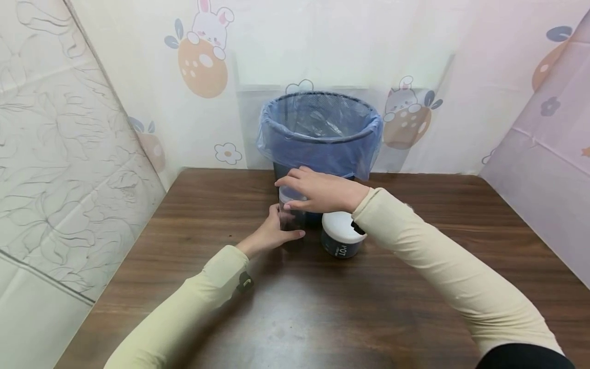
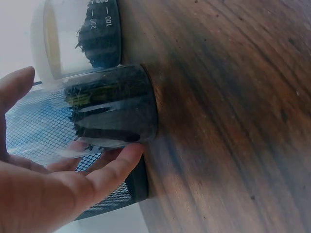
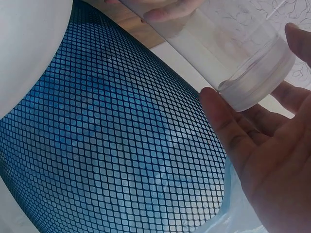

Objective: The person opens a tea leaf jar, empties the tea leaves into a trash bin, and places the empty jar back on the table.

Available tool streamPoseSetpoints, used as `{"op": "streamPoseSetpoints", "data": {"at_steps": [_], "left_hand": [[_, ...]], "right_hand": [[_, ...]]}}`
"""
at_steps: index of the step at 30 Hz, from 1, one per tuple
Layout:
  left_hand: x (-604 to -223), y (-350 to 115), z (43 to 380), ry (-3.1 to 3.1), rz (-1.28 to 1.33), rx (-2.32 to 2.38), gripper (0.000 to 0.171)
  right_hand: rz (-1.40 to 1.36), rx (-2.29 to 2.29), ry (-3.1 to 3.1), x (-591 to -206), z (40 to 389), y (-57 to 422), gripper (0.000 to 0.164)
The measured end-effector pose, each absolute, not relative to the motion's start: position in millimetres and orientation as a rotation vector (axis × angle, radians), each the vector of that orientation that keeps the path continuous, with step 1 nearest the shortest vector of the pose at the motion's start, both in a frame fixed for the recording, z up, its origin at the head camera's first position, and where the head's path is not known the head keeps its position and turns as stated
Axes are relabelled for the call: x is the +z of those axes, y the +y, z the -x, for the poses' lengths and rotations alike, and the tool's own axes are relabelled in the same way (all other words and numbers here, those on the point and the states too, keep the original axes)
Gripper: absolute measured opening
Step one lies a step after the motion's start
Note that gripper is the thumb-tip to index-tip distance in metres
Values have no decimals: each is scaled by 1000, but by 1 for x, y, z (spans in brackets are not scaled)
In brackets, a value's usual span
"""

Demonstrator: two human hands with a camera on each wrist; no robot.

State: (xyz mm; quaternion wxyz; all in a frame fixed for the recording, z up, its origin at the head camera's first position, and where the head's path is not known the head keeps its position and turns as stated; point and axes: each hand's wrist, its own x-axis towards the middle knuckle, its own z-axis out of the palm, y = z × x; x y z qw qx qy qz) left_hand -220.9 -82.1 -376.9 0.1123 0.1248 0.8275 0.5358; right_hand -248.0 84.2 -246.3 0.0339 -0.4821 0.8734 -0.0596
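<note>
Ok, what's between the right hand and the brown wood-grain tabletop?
A clear cylindrical jar, upright: the head view shows its top at the right hand; the left wrist view shows its base at the tabletop.

Hides part of the mesh bin [image 3: 121, 131] behind the right hand [image 1: 322, 192] in the head view. Crops the white-lidded tub [image 2: 80, 36] beyond the left hand [image 1: 269, 233] at the left wrist view's top. Leaves fine print [image 1: 342, 250] on the tub, beside the right sleeve [image 1: 442, 261], too small to read.
</note>
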Motion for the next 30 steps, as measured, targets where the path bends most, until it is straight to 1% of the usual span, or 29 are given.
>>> {"op": "streamPoseSetpoints", "data": {"at_steps": [3, 6, 12, 19, 26, 30], "left_hand": [[-375, -82, 221, 2446, -389, 1561, 71], [-374, -82, 220, 2453, -401, 1545, 66], [-374, -83, 217, 2455, -395, 1540, 65], [-367, -88, 211, 2543, -429, 1463, 66], [-361, -97, 203, 2675, -543, 1352, 54], [-355, -102, 196, 2719, -610, 1355, 53]], "right_hand": [[1513, -197, 2690, -246, 248, 84, 45], [1529, -204, 2691, -246, 248, 83, 43], [1513, -210, 2688, -245, 246, 84, 42], [1519, -281, 2682, -242, 243, 91, 45], [1503, -355, 2686, -237, 234, 104, 49], [1500, -418, 2679, -234, 229, 116, 51]]}}
